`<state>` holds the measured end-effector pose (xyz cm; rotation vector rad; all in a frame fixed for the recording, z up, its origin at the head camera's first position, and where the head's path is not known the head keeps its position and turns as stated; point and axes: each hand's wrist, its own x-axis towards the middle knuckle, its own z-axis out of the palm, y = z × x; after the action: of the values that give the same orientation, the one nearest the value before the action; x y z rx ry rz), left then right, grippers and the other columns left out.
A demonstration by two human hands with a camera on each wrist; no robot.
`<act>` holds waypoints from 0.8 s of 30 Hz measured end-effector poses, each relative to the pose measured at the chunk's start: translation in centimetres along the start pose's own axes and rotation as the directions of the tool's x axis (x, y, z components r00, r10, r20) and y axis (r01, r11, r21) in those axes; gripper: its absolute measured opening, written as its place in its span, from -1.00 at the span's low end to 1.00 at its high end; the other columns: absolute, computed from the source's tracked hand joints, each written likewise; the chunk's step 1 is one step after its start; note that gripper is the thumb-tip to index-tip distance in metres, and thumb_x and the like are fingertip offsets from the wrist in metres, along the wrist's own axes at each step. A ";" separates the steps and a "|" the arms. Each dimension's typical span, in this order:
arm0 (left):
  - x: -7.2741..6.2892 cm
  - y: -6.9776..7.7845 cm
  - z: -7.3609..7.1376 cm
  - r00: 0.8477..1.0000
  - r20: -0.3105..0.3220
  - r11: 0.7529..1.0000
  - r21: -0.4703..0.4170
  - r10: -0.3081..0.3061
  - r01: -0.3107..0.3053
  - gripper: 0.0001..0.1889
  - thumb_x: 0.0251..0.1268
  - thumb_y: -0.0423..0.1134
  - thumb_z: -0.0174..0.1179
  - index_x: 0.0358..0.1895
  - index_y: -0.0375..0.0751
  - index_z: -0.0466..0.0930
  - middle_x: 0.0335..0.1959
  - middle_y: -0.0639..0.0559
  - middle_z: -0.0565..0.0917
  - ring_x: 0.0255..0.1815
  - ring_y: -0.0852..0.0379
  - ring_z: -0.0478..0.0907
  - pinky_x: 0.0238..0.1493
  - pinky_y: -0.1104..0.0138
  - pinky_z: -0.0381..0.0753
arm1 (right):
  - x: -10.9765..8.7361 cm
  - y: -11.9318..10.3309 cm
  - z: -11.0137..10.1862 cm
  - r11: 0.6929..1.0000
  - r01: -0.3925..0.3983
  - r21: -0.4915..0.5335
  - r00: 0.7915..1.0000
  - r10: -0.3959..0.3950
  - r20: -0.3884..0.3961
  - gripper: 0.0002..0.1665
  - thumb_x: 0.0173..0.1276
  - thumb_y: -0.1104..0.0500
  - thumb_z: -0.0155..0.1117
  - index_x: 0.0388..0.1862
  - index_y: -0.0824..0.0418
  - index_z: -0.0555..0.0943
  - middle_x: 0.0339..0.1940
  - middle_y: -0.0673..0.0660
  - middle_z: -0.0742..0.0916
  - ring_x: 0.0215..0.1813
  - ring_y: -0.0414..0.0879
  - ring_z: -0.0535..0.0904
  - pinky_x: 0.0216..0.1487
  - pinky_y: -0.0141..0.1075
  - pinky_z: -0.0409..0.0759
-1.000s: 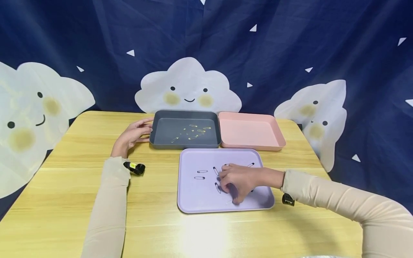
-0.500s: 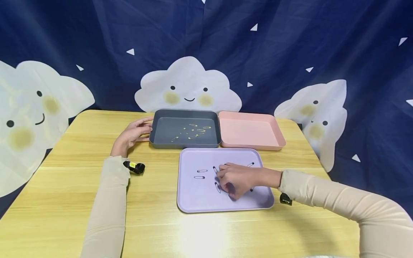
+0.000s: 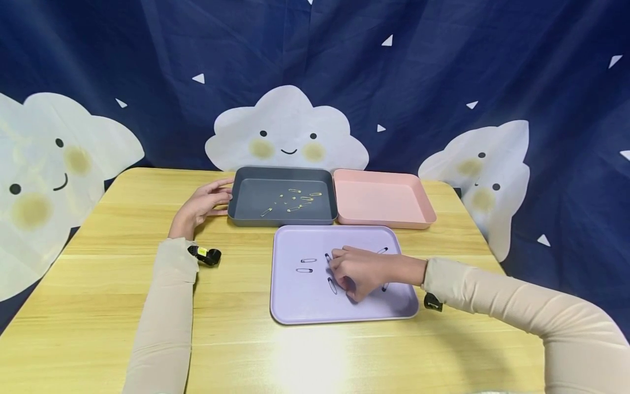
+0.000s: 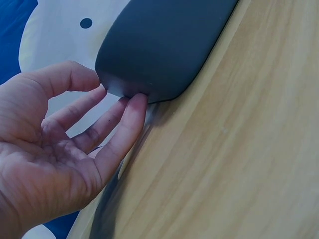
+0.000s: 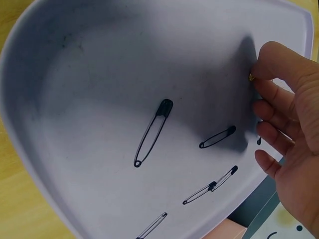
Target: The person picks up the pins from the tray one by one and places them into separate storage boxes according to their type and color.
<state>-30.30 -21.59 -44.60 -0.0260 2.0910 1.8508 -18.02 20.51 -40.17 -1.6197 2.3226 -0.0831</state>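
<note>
On the lilac tray (image 3: 300, 303), my right hand (image 3: 361, 271) is lowered among several black safety pins (image 5: 153, 133). Thumb and forefinger pinch a small gold safety pin (image 5: 251, 76); only a bit of it shows in the right wrist view, and the head view hides it behind the hand. My left hand (image 3: 200, 206) lies at the left end of the dark grey tray (image 3: 253, 189), its fingertips (image 4: 137, 102) touching the outer wall. Inside that grey tray are several gold safety pins (image 3: 293, 209) and tiny gold bits.
A pink tray (image 3: 379, 197) stands right of the grey one, side by side, both behind the lilac tray. All rest on a wooden table (image 3: 231, 317). Behind the table hangs a dark blue curtain (image 3: 177, 49) with cloud prints.
My right thumb and fingers have closed together on the gold safety pin, and the hand has shifted slightly left. The left hand and the trays stay put.
</note>
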 end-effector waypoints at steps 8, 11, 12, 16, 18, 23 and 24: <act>-0.1 -0.1 0.0 1.000 0.000 1.000 0.020 0.014 -0.014 -0.34 0.56 -0.31 0.00 0.65 0.01 0.07 0.29 -0.08 0.39 0.03 0.28 0.58 -0.06 0.38 0.71 | 0.2 0.1 -0.2 1.000 -0.022 -0.012 1.000 0.022 0.008 -0.79 -0.13 0.14 0.56 -0.63 -0.04 0.63 -0.43 -0.23 0.54 -0.21 -0.27 0.31 -0.14 -0.42 0.27; -0.2 0.0 0.0 1.000 0.001 1.000 0.025 0.016 -0.016 -0.34 0.57 -0.30 0.00 0.65 0.00 0.07 0.34 -0.13 0.37 0.04 0.28 0.58 -0.05 0.38 0.71 | 0.3 0.1 -0.2 1.000 -0.023 -0.020 1.000 0.023 0.006 -0.79 -0.12 0.14 0.55 -0.64 -0.04 0.62 -0.44 -0.23 0.53 -0.22 -0.27 0.31 -0.14 -0.41 0.27; -0.2 0.0 0.0 1.000 0.002 1.000 0.025 0.015 -0.015 -0.34 0.57 -0.30 0.00 0.65 0.00 0.06 0.36 -0.15 0.35 0.05 0.27 0.58 -0.04 0.38 0.71 | 0.3 0.1 -0.3 0.999 -0.022 -0.025 1.000 0.022 0.005 -0.79 -0.12 0.14 0.55 -0.64 -0.04 0.62 -0.44 -0.23 0.53 -0.22 -0.27 0.32 -0.14 -0.41 0.28; -0.7 0.6 0.3 1.000 0.012 1.000 0.013 0.004 -0.004 -0.32 0.56 -0.32 -0.01 0.66 -0.05 0.02 0.40 -0.22 0.31 0.10 0.20 0.57 -0.03 0.36 0.71 | 0.4 0.2 -0.3 0.999 -0.024 -0.033 1.000 0.024 0.005 -0.79 -0.12 0.14 0.55 -0.65 -0.04 0.62 -0.44 -0.23 0.53 -0.22 -0.27 0.32 -0.14 -0.41 0.28; -1.1 1.1 0.5 1.000 0.016 1.000 0.007 -0.002 0.002 -0.32 0.56 -0.34 -0.02 0.66 -0.09 0.00 0.41 -0.25 0.30 0.11 0.16 0.56 -0.02 0.34 0.71 | 0.4 0.2 -0.3 0.999 -0.023 -0.037 1.000 0.023 0.001 -0.79 -0.13 0.14 0.55 -0.65 -0.03 0.62 -0.45 -0.22 0.54 -0.22 -0.26 0.32 -0.14 -0.40 0.29; -1.3 1.4 0.7 1.000 0.015 1.000 0.000 -0.002 0.002 -0.31 0.54 -0.37 -0.02 0.66 -0.12 0.00 0.46 -0.30 0.25 0.07 0.19 0.58 0.01 0.31 0.71 | 0.4 0.3 -0.5 0.998 -0.012 -0.061 1.000 0.011 -0.021 -0.79 -0.15 0.14 0.53 -0.65 -0.03 0.61 -0.46 -0.20 0.55 -0.23 -0.25 0.33 -0.17 -0.41 0.28; -1.1 1.1 0.6 1.000 0.013 1.000 -0.001 -0.001 0.001 -0.32 0.54 -0.37 -0.03 0.66 -0.10 0.01 0.47 -0.29 0.24 0.06 0.21 0.58 0.01 0.31 0.71 | 0.5 0.4 -0.5 0.998 -0.011 -0.065 1.000 0.009 -0.023 -0.79 -0.15 0.14 0.53 -0.66 -0.03 0.61 -0.46 -0.20 0.56 -0.24 -0.25 0.33 -0.17 -0.41 0.28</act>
<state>-29.40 -21.09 -43.26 -0.0153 2.0814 1.8464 -18.64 20.13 -39.83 -1.6460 2.3733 -0.0240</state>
